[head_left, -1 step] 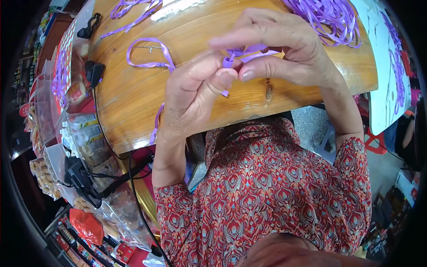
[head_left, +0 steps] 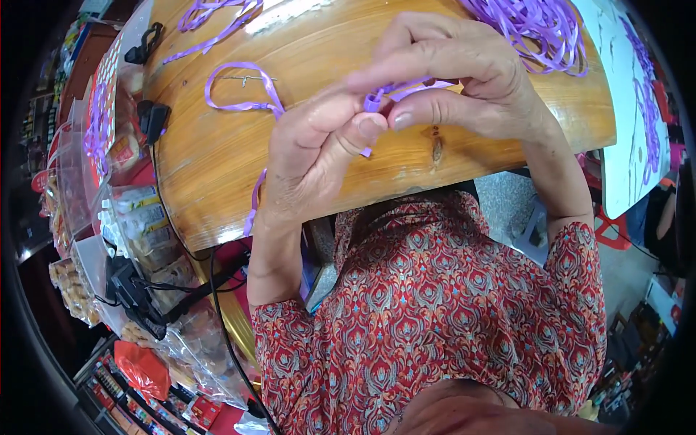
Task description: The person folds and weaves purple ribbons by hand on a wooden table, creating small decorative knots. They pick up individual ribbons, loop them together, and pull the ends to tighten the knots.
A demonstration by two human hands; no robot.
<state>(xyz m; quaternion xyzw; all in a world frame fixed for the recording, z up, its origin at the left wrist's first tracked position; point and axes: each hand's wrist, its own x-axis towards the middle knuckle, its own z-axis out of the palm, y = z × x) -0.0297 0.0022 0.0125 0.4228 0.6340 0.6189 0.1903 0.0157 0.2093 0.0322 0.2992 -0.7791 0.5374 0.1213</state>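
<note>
Step in hand, as judged: winding or folding a narrow, glossy purple ribbon into a small loop. The ribbon's rolled loop (head_left: 373, 103) stands above the near-middle part of the counter, at the left fingertips.

Left hand (head_left: 312, 145): thumb and index finger pinched on the base of the loop. Right hand (head_left: 486, 90): curved over from the right, index finger blurred, thumb tip just beside the left thumb. Ribbon runs in under its fingers; whether they grip it cannot be told.

Working notes: hold the left pinch firm and low, so the loop's mouth stays round. Lay the strip flat with light, even tension; a twist would probably spoil the fold, and too hard a pull could collapse it.

Surface: varnished, honey-coloured wooden counter (head_left: 199, 181). To the left, a larger flat purple ribbon loop (head_left: 235, 107) lies around part of a thin metal pin-like piece (head_left: 246, 78). Far right, a tangled purple ribbon heap (head_left: 533, 36).

Room: white, grey-veined tabletop (head_left: 623, 174) at right, bearing more ribbon; clear plastic-wrapped packages (head_left: 145, 221) at left; crumpled red plastic bag (head_left: 141, 368) at near left.
</note>
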